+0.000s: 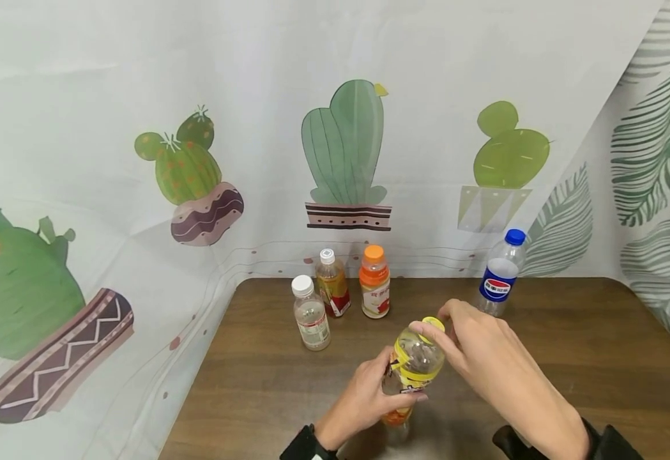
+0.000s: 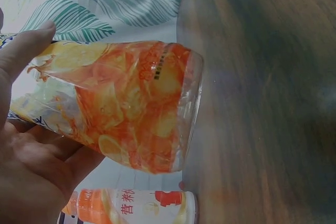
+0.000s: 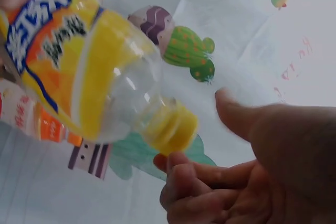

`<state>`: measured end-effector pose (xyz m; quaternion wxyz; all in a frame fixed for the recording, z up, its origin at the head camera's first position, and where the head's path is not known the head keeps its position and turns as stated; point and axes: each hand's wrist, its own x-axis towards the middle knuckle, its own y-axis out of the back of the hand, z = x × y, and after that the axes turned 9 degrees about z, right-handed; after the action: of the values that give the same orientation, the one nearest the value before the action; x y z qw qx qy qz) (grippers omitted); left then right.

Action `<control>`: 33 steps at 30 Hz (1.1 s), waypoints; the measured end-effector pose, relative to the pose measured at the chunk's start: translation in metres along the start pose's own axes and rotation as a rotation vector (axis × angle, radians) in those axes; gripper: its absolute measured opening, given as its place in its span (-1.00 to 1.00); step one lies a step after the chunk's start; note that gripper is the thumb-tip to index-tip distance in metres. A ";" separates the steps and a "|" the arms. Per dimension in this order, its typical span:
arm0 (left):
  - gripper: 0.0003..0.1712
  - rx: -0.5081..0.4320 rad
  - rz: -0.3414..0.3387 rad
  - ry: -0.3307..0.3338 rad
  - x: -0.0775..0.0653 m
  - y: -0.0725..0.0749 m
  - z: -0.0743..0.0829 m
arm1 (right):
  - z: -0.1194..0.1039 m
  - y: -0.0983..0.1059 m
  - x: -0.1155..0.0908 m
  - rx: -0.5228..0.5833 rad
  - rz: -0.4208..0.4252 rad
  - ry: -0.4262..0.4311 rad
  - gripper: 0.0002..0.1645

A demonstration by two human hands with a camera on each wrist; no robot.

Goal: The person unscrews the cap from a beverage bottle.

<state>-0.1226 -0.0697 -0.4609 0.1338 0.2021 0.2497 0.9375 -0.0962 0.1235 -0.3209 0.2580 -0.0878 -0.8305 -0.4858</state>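
My left hand [image 1: 363, 391] grips a clear plastic drink bottle [image 1: 418, 365] with a yellow and orange label around its body. The bottle stands tilted, its yellow cap [image 3: 181, 128] leaning toward my right hand [image 1: 481, 342]. In the right wrist view, a fingertip of that hand is right at the cap's edge, the thumb [image 3: 239, 119] is spread away from it, and the other fingers are loosely bent. The bottle's base shows close above the tabletop in the left wrist view, with the left thumb [image 2: 29, 45] lying along the label.
Behind the hands stand a white-capped clear bottle [image 1: 312, 319], a brown drink bottle [image 1: 333, 287] and an orange-capped bottle [image 1: 375, 284]. A blue-capped Pepsi bottle [image 1: 498, 275] stands behind the right hand. A cactus-print cloth [image 1: 254, 128] hangs behind the wooden table [image 1: 243, 396].
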 end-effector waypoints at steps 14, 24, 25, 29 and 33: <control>-0.37 0.040 0.015 -0.060 0.000 -0.002 -0.003 | 0.000 -0.018 -0.003 -0.007 0.068 0.082 -0.61; -0.35 -0.017 -0.014 -0.024 0.010 0.004 0.006 | 0.006 -0.014 0.004 0.020 0.170 0.294 -0.69; -0.34 -0.020 -0.015 -0.023 0.010 0.004 0.007 | 0.007 -0.014 0.004 0.023 0.169 0.308 -0.70; -0.33 -0.023 -0.024 -0.014 0.011 0.004 0.007 | 0.011 -0.014 0.005 0.047 0.144 0.359 -0.75; -0.33 -0.025 -0.032 -0.012 0.009 0.002 0.005 | 0.015 -0.015 0.005 0.081 0.132 0.424 -0.77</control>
<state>-0.1287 -0.0666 -0.4532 0.1526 0.2019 0.2405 0.9371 -0.1116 0.1278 -0.3352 0.4611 -0.0274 -0.7690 -0.4420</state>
